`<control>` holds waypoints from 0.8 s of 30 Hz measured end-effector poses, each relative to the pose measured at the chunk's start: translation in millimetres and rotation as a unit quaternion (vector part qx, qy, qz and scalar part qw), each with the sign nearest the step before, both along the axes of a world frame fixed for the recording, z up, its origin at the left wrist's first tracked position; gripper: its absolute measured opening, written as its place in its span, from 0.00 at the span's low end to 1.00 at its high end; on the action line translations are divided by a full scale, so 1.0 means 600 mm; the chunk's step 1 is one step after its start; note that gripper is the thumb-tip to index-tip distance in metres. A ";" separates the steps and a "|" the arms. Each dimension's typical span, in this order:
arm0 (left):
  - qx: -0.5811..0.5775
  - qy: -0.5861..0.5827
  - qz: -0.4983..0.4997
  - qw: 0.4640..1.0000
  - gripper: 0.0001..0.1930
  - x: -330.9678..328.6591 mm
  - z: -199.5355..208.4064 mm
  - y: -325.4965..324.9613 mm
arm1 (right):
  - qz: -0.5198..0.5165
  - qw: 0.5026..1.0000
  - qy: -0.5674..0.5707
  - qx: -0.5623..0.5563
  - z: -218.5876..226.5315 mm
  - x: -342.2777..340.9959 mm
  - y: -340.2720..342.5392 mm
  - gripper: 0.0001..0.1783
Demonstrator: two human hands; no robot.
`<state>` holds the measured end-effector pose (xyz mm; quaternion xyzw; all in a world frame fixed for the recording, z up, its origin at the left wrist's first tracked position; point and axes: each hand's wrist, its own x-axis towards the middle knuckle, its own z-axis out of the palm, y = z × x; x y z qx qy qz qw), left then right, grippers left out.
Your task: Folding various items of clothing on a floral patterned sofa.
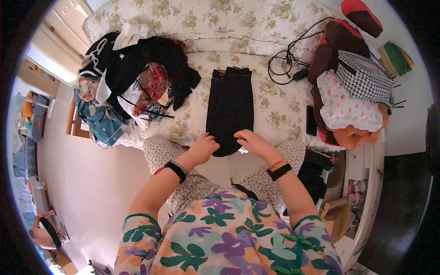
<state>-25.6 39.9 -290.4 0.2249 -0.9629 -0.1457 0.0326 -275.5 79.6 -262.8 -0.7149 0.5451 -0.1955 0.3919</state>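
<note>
A folded black garment [230,103] lies lengthwise on the floral sofa cover [183,121] in front of me. Its far end looks like a waistband; whether it is trousers or a skirt I cannot tell. The rounded near end hangs slightly over the seat edge, between my knees. My left hand [205,147] has its fingers closed on the near left edge of the cloth. On the opposite side, my right hand [253,141] pinches the near right edge, thumb and fingertips on the fabric. Each wrist wears a dark band.
A heap of mixed clothes [137,78] covers the sofa's left part. At right are a coiled black cable [286,64], a phone [311,120], a houndstooth bag [366,75] and a frilled pink-flowered cushion [346,103]. A person [45,231] shows at the far lower left.
</note>
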 end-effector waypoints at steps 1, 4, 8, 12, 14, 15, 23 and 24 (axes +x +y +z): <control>-0.006 0.027 0.005 1.000 0.10 -0.001 -0.009 0.001 | 0.003 1.000 0.001 0.006 -0.017 0.014 -0.016 0.14; 0.061 0.004 0.015 0.998 0.13 -0.009 -0.009 -0.009 | -0.015 0.999 -0.033 -0.040 -0.085 0.055 -0.053 0.17; 0.154 -0.057 0.041 0.986 0.14 -0.035 0.021 -0.042 | -0.033 0.981 -0.093 0.168 -0.146 0.065 -0.064 0.23; 0.300 0.032 0.166 0.939 0.12 -0.060 0.009 -0.102 | -0.097 0.937 -0.170 0.288 -0.156 0.024 -0.068 0.28; 0.352 0.090 0.227 0.904 0.12 -0.073 -0.038 -0.141 | -0.202 0.880 -0.240 0.357 -0.152 -0.005 -0.067 0.33; 0.359 0.191 0.315 0.857 0.13 -0.060 -0.105 -0.161 | -0.193 0.880 -0.239 0.361 -0.142 0.005 -0.071 0.33; 0.422 0.313 0.522 0.672 0.21 -0.090 -0.165 -0.144 | -0.184 0.972 -0.014 0.143 -0.114 0.028 -0.037 0.52; 0.423 0.310 0.524 0.671 0.21 -0.085 -0.166 -0.142 | -0.129 0.980 0.075 0.132 -0.114 0.032 -0.037 0.47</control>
